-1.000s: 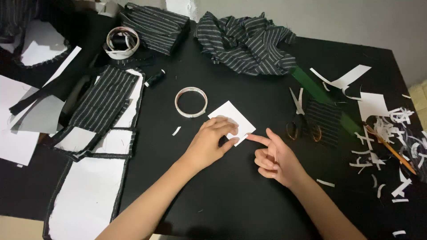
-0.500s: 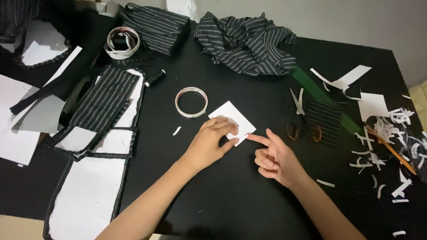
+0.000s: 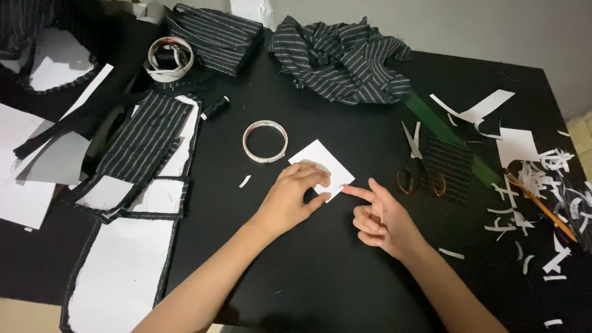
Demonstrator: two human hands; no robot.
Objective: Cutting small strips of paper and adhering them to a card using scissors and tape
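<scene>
Black tabletop [image 3: 320, 271], left hand [image 3: 295, 198] fingers pressing white paper square [image 3: 320, 161], right hand [image 3: 382, 219] forefinger touching its corner, pale wall [image 3: 493, 31]

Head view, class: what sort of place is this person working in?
Most likely a home sewing or craft table. Pinstriped fabric pieces backed with white paper lie on the black table, with scissors and a spool of black thread.

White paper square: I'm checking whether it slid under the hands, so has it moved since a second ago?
No. The white paper square lies just right of the tape ring, as before, with the left hand on it.
</scene>
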